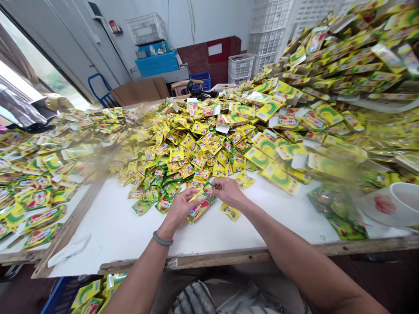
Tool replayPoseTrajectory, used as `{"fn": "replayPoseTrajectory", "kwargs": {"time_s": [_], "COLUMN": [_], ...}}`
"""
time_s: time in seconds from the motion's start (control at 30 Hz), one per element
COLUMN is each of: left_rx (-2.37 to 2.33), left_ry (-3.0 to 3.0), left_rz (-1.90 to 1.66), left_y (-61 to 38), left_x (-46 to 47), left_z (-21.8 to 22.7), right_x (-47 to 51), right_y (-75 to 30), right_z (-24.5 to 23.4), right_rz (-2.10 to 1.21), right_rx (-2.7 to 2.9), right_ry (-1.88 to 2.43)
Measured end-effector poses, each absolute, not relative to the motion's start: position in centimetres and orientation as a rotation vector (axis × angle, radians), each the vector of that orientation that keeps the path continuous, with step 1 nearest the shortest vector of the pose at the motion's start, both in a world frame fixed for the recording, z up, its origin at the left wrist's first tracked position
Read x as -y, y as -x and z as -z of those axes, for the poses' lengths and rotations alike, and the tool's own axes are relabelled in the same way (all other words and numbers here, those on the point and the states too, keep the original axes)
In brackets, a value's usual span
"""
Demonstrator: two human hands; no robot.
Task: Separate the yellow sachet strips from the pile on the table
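Note:
My left hand (179, 208), with a beaded bracelet at the wrist, grips a small yellow and green carton (199, 210) over the white tabletop. At the carton's upper end, the fingers of my right hand (229, 192) are pinched on a green sachet (208, 187). Whether part of that sachet sits inside the carton, I cannot tell. A yellow sachet (230, 212) lies on the table just below my right hand. Beyond both hands rises a heap of yellow sachets (183, 152), with green sachets (153, 192) along its near left edge.
Yellow cartons are piled high on the right (347, 74) and spread on the left (42, 196). A white cup (389, 205) stands at the right beside green sachets (347, 226). Below the table's wooden edge (229, 258) is a blue crate (59, 296) of cartons.

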State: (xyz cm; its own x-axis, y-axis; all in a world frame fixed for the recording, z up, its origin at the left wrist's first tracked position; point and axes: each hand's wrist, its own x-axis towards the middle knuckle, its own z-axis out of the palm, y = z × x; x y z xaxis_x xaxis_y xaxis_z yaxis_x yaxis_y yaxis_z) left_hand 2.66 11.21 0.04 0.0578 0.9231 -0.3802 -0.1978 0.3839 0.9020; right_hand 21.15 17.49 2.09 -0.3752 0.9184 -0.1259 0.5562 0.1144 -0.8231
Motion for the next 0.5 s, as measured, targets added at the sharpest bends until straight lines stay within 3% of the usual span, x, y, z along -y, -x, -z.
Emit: {"fn": "replayPoseTrajectory", "kwargs": {"time_s": [0.33,0.5], "left_rx": [-1.135,-1.144], "left_ry": [-0.558,-0.489], "left_rz": [-1.081,-1.139], "left_y": [-3.2,-3.1], "left_x": [-11.6,-11.7], "left_z": [-0.6,-0.6], "right_x": [-16.9,-16.7], "right_y": [-19.9,-19.9], "right_z": [-2.8,-3.0], "right_rz": [-1.421,-1.080], "right_rx": [1.593,1.802], "right_ry": [1.353,1.251]}}
